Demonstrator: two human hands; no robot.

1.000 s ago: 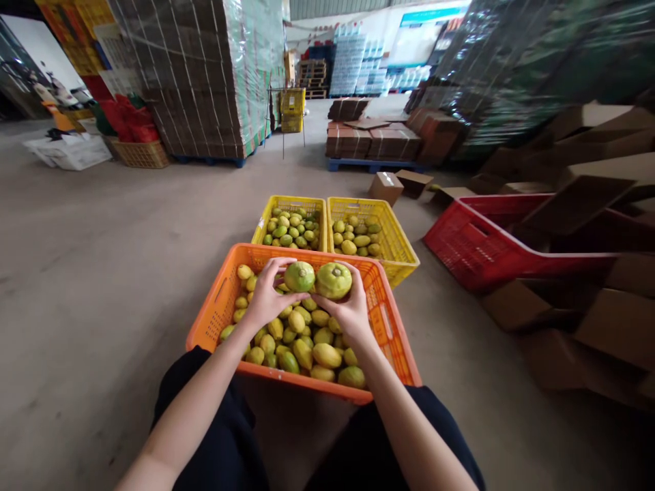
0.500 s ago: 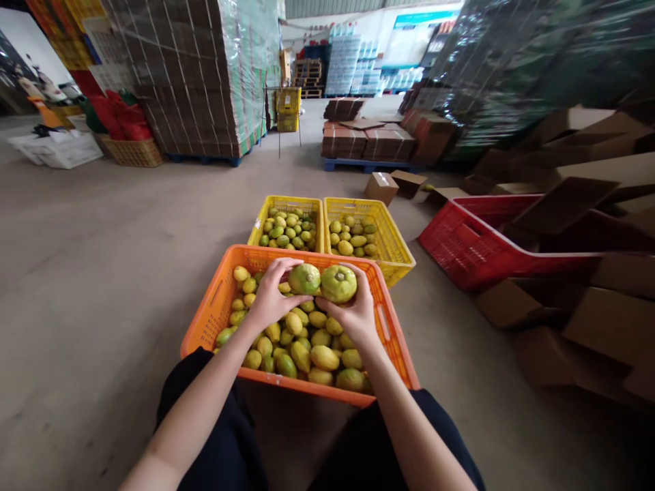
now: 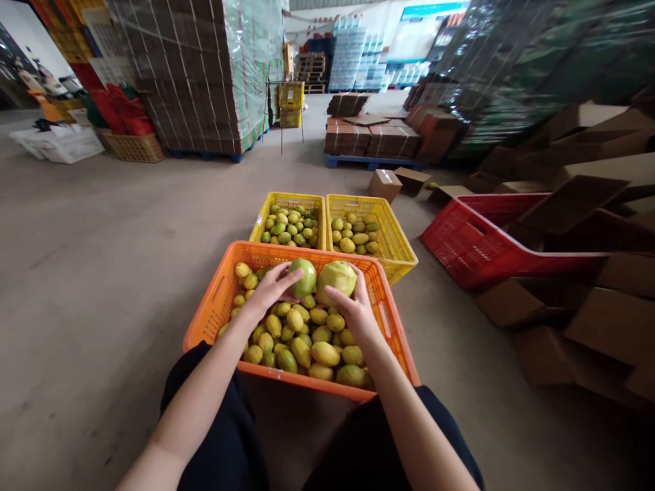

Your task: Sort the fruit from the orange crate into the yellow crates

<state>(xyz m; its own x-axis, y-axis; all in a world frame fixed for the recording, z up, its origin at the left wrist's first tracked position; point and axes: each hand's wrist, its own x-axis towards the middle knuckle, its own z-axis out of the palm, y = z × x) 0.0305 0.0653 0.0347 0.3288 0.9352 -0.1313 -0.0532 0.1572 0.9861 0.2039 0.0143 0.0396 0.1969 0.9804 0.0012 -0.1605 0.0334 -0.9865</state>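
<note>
My left hand (image 3: 272,289) is closed around a smooth green papaya (image 3: 305,278), its thumb across the front. Beside it, my right hand (image 3: 357,308) grips a larger, paler yellow-green papaya (image 3: 336,276) with a ribbed surface. Both fruits are held close together above the orange crate (image 3: 209,300), with a narrow gap between them. Many yellow and green papayas (image 3: 325,353) fill that crate, which stands in front of my knees. My forearms and hands hide part of the fruit inside.
Against the orange crate's far side stand two yellow crates (image 3: 396,232) holding similar fruit. A red crate (image 3: 455,249) and heaped cardboard boxes (image 3: 598,320) lie to the right. Bundled flat cardboard (image 3: 391,140) rests on a blue pallet (image 3: 353,162) farther back; wrapped stacks rise behind.
Both papayas have been turned in my hands: their stem ends faced me before, and now their sides show. My left thumb has moved from below onto the front of its fruit.
</note>
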